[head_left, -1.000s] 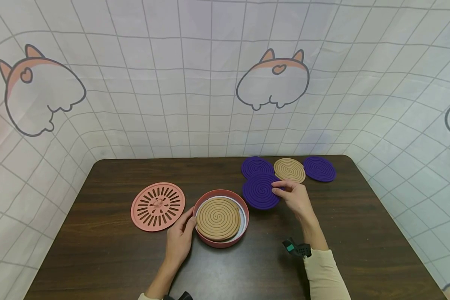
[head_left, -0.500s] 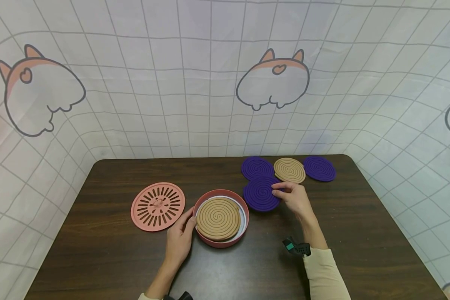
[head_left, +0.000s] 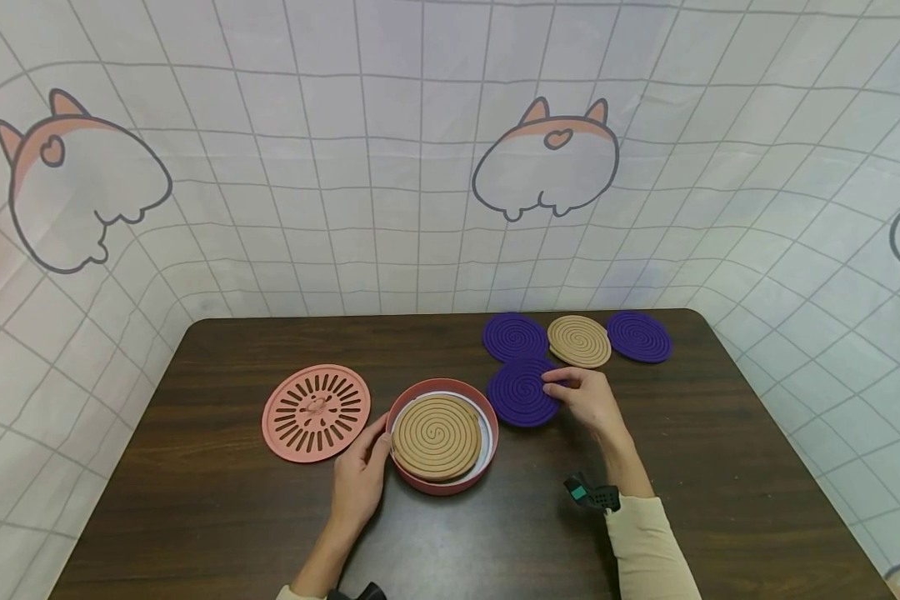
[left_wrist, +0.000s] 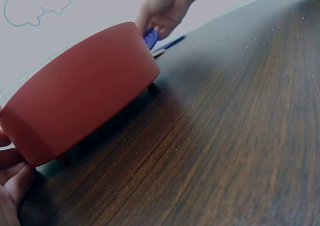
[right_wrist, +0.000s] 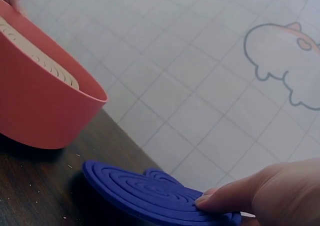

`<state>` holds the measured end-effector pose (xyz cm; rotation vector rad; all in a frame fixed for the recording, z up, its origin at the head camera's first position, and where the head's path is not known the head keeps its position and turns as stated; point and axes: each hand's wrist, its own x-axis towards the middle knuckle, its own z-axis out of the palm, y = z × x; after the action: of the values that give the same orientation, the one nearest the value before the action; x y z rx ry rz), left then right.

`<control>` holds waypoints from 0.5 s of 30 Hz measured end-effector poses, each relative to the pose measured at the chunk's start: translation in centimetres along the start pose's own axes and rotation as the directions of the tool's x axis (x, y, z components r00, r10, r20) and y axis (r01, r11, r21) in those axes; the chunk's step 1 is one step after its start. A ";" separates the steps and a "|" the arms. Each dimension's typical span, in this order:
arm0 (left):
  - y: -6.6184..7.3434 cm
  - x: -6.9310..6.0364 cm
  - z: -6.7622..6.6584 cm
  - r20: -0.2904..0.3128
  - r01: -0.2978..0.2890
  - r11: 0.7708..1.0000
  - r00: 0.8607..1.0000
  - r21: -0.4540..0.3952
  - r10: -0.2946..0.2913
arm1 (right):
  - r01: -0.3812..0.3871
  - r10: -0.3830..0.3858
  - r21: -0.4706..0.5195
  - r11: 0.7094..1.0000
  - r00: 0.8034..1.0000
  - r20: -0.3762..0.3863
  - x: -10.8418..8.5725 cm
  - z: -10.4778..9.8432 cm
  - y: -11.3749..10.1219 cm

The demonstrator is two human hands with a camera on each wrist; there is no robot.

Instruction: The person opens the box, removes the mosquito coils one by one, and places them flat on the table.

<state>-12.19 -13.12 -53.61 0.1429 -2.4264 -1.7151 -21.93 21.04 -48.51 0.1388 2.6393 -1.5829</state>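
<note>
In the head view my left hand [head_left: 360,475] holds the left side of a round red mosquito coil holder [head_left: 491,410]. Inside it a tan mosquito coil [head_left: 435,437] lies over a white liner. Thumb and fingers of my right hand [head_left: 588,400] pinch the right edge of a purple mosquito coil [head_left: 523,393], just right of the holder. The right wrist view shows this purple coil [right_wrist: 150,191] slightly tilted, with the thumb on top. Much of the left hand is cut off in the left wrist view, where the holder's red wall [left_wrist: 85,91] fills the left part.
A pink slotted lid [head_left: 316,413] lies left of the holder on the dark wooden table [head_left: 217,500]. Along the back edge lie a purple coil [head_left: 514,336], a tan coil [head_left: 579,340] and another purple coil [head_left: 639,337]. A white patterned curtain [head_left: 390,167] stands behind.
The pinched purple coil has shifted slightly toward the front of the table, and the right hand with it. The left hand and the holder have stayed put.
</note>
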 end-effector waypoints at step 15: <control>0.0 -0.1 0.0 -0.004 -0.004 1.000 1.000 0.000 0.004 | 0.010 -0.009 -0.022 1.000 0.999 0.044 -0.1 0.2 0.4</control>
<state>-12.13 -13.08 -53.65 0.1419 -2.4217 -1.7121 -21.83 21.06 -48.97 0.0890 2.6269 -1.5408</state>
